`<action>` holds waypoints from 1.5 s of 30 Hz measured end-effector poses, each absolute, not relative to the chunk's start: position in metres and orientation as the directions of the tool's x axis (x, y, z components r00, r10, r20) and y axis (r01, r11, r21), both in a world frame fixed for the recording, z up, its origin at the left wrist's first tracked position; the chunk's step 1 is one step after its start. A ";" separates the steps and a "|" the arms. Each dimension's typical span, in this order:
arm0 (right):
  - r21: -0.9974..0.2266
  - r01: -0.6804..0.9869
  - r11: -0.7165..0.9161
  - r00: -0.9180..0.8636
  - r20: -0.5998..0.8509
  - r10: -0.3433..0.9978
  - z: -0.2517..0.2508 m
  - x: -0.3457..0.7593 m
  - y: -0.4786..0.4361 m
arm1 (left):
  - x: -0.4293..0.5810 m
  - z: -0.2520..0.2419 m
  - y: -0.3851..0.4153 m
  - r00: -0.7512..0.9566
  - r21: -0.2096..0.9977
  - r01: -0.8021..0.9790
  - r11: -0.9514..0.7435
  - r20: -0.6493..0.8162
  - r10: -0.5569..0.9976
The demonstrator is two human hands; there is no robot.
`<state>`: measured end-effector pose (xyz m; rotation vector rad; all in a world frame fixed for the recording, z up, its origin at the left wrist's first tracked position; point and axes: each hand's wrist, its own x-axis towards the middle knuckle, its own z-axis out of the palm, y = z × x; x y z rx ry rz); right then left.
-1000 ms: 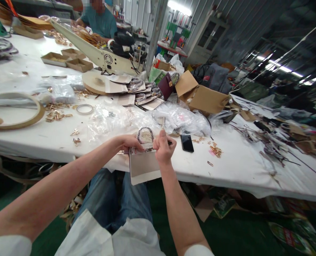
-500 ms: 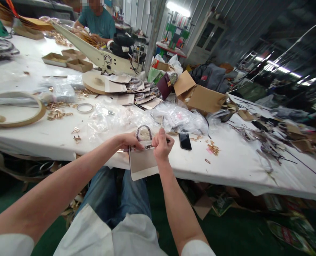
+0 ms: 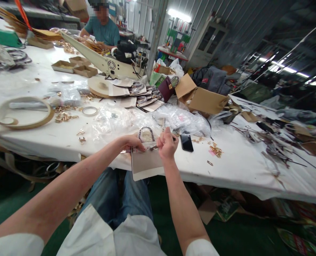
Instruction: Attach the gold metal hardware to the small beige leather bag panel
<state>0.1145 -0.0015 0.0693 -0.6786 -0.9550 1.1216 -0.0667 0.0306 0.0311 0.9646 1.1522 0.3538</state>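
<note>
A cream leather handbag body stands upright above my lap at the table's front edge, with a dark-edged loop handle rising from its top. My left hand grips the bag's top edge from the left. My right hand pinches a small dark-handled tool, and its metal shaft reaches to metal fittings along the bag's top edge. The fingers hide part of that edge.
Close to the right of my hands lie a black phone and loose gold fittings. Crumpled plastic bags lie behind the bag. Further back are a cardboard box, stacked bag parts, and a co-worker beyond a cream machine.
The view has swung slightly, shifting the table scene. My right hand has moved a little up and right, and the tool shaft now lies more level across the bag's top edge.
</note>
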 end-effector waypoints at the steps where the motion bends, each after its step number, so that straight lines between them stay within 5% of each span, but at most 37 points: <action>1: -0.849 -0.431 0.305 0.122 0.280 0.952 0.070 0.116 -0.003 | -0.067 0.031 0.031 0.410 0.788 0.229 0.571 -0.610 0.678; 20: -0.928 -0.337 0.162 -0.024 0.181 0.983 0.073 0.099 0.018 | -0.065 0.025 0.029 0.387 0.862 0.138 0.487 -0.499 0.775; 26: -0.941 -0.266 -0.209 0.026 -0.224 0.974 0.068 0.084 0.070 | -0.066 0.021 0.028 0.425 0.898 0.083 0.433 -0.424 0.800; 29: -0.925 -0.228 -0.305 0.000 -0.313 0.950 0.069 0.081 0.083 | -0.066 0.024 0.026 0.422 0.917 0.065 0.394 -0.383 0.822; 32: -0.941 -0.244 -0.236 -0.034 -0.235 0.971 0.073 0.089 0.069 | -0.065 0.026 0.023 0.422 0.915 0.062 0.399 -0.386 0.820; 38: -0.911 -0.357 0.209 0.072 0.196 0.978 0.074 0.108 0.015 | -0.063 0.024 0.025 0.392 0.886 0.096 0.455 -0.453 0.800; 45: -0.899 -0.316 0.304 0.133 0.275 0.952 0.073 0.098 -0.003 | -0.063 0.031 0.021 0.398 0.862 0.106 0.496 -0.494 0.773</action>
